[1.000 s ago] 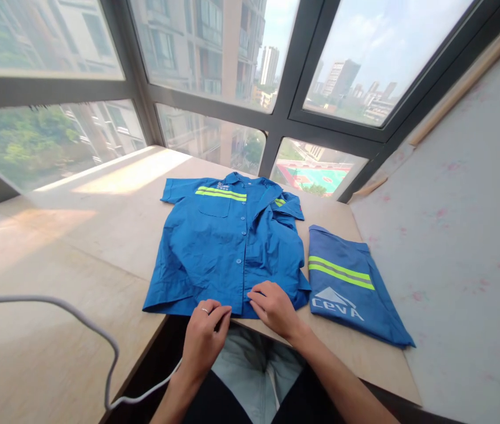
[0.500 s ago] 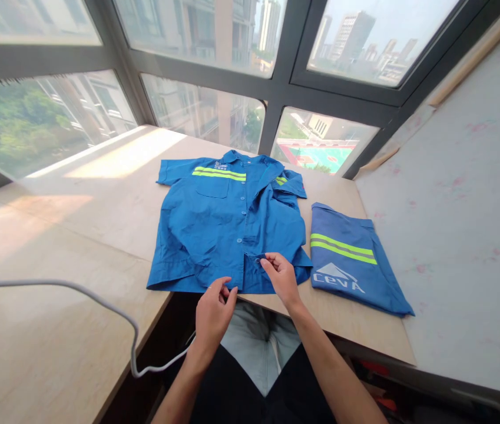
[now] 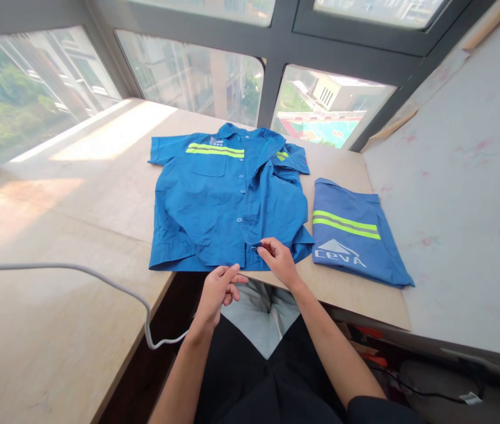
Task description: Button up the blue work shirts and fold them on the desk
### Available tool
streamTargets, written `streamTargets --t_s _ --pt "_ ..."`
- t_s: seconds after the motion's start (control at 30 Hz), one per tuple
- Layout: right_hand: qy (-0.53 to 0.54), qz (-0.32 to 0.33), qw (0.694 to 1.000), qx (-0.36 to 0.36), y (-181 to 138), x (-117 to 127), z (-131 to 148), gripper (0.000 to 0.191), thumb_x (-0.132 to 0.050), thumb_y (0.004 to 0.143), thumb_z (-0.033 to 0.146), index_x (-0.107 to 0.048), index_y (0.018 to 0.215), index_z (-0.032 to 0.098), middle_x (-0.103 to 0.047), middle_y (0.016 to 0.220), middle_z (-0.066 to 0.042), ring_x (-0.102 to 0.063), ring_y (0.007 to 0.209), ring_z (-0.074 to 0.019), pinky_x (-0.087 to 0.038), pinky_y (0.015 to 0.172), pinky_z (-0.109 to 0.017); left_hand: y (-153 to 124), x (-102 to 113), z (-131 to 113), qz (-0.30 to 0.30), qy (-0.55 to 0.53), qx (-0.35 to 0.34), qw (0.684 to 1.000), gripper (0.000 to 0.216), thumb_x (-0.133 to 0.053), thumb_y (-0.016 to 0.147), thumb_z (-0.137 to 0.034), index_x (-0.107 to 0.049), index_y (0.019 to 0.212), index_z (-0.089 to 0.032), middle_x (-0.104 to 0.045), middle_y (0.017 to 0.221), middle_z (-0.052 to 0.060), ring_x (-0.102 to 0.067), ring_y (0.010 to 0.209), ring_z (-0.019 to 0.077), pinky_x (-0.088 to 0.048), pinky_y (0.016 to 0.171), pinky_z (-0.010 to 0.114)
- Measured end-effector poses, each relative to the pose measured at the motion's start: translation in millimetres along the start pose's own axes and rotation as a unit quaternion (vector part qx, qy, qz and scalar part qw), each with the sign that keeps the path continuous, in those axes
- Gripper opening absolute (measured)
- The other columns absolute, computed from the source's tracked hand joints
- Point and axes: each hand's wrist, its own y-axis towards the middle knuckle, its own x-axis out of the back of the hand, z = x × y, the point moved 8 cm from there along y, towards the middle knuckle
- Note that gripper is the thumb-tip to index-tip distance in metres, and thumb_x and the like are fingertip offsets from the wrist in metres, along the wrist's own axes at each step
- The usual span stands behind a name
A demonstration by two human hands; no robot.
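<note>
A blue short-sleeved work shirt [image 3: 205, 206] with yellow-green and grey reflective bands lies front up on the wooden surface. Its collar is at the far end and its hem near me. Light buttons run down the middle, and one front panel is folded back near the collar. My right hand [image 3: 278, 259] pinches the lower corner of that front panel, lifting it slightly. My left hand [image 3: 222, 292] is at the near hem, its thumb and fingers apart, with nothing visible in them. Whether its fingertips touch the hem, I cannot tell.
A folded blue garment [image 3: 347, 229] with a reflective band and white "ceva" lettering lies to the right. A white cable [image 3: 99, 284] crosses the left tabletop [image 3: 55, 330] and hangs over its edge. Windows [image 3: 196, 76] stand behind; a patterned wall [image 3: 462, 194] is at right.
The view has tilted down, so everything sits higher in the picture. My left hand has turned and come closer to the hem, its fingers spreading. My right hand keeps its pinch on the shirt.
</note>
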Motion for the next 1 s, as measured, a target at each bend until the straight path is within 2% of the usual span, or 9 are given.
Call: streamTargets --t_s 0.07,0.17,0.3,0.37,0.47,0.57,0.73,0.9,1.0 --pt "-0.003 0.008 1.000 0.009 -0.6 -0.5 2.1 0.020 -0.061 0.083 0.038 -0.065 0.090 0.019 -0.066 0.079 -0.001 -0.061 0.070 -0.0153 -0.049 0.067 -0.027 -0.3 -5.4 -2.6 0.010 -0.083 0.019 0.996 0.045 -0.074 0.067 -0.053 -0.050 0.081 -0.017 -0.072 0.080 0.007 -0.051 0.040 0.0059 -0.021 0.034 0.016" --pt "0.001 0.019 1.000 0.012 -0.9 0.0 3.8 0.020 -0.061 0.084 0.037 -0.066 0.091 0.019 -0.067 0.081 -0.002 -0.063 0.073 -0.0161 -0.051 0.070 -0.028 4.6 -4.6 -4.8 -0.027 -0.145 0.010 0.989 0.046 -0.077 0.064 -0.050 -0.049 0.076 -0.017 -0.067 0.072 0.002 -0.042 0.036 0.0022 -0.018 0.033 0.016" --pt "-0.006 0.039 0.999 0.026 -2.9 0.1 8.5 0.022 -0.065 0.083 0.037 -0.068 0.096 0.019 -0.070 0.086 -0.003 -0.065 0.078 -0.0170 -0.052 0.074 -0.030 16.4 -12.9 -3.1 -0.016 -0.070 0.001 0.997 0.047 -0.070 0.068 -0.058 -0.050 0.059 -0.017 -0.044 0.041 -0.006 -0.027 0.031 0.0016 -0.012 0.034 0.018" --pt "-0.008 0.059 0.998 0.031 -4.3 -2.0 10.6 0.025 -0.069 0.082 0.037 -0.069 0.099 0.019 -0.069 0.082 -0.002 -0.063 0.075 -0.0162 -0.052 0.072 -0.029 20.0 -16.1 -5.4 -0.020 -0.014 -0.021 0.999 0.047 -0.066 0.070 -0.058 -0.052 0.053 -0.016 -0.037 0.033 -0.006 -0.025 0.030 0.0026 -0.013 0.035 0.019" --pt "-0.026 0.073 0.996 0.049 -5.5 -5.1 13.4 0.027 -0.072 0.080 0.037 -0.072 0.100 0.019 -0.065 0.075 0.000 -0.057 0.065 -0.0137 -0.049 0.065 -0.027 20.6 -18.7 -10.7 -0.042 0.060 -0.064 0.995 0.045 -0.064 0.073 -0.053 -0.057 0.051 -0.015 -0.041 0.031 -0.003 -0.029 0.030 0.0043 -0.018 0.036 0.019" --pt "-0.053 0.066 0.992 0.092 -6.0 -7.4 17.7 0.022 -0.071 0.083 0.034 -0.075 0.099 0.021 -0.062 0.074 -0.001 -0.054 0.065 -0.0134 -0.046 0.062 -0.026 19.8 -20.0 -12.6 -0.055 0.107 -0.090 0.989 0.043 -0.063 0.076 -0.051 -0.061 0.054 -0.015 -0.045 0.032 -0.002 -0.035 0.030 0.0065 -0.025 0.038 0.020" --pt "-0.067 0.047 0.989 0.125 -6.7 -7.3 20.4 0.017 -0.063 0.090 0.029 -0.077 0.094 0.021 -0.065 0.075 -0.003 -0.059 0.071 -0.0155 -0.047 0.066 -0.028 18.8 -19.2 -18.4 -0.058 0.173 -0.120 0.976 0.042 -0.060 0.080 -0.050 -0.068 0.061 -0.013 -0.052 0.035 0.000 -0.045 0.034 0.0102 -0.033 0.043 0.021" --pt "-0.057 0.053 0.990 0.119 -7.3 -4.2 17.8 0.020 -0.060 0.092 0.033 -0.076 0.096 0.022 -0.066 0.080 -0.004 -0.061 0.078 -0.0172 -0.049 0.073 -0.031 13.0 -19.9 -33.4 -0.059 0.229 -0.168 0.957 0.042 -0.061 0.081 -0.045 -0.063 0.050 -0.016 -0.059 0.041 0.002 -0.053 0.041 0.0129 -0.037 0.048 0.023" --pt "-0.050 0.057 0.990 0.121 -7.8 -3.9 15.1 0.020 -0.059 0.093 0.033 -0.076 0.098 0.023 -0.066 0.081 -0.003 -0.062 0.080 -0.0173 -0.049 0.075 -0.031 13.5 -21.0 -35.1 -0.053 0.237 -0.176 0.954 0.041 -0.061 0.081 -0.045 -0.065 0.052 -0.016 -0.064 0.048 0.004 -0.056 0.045 0.0143 -0.039 0.048 0.023"
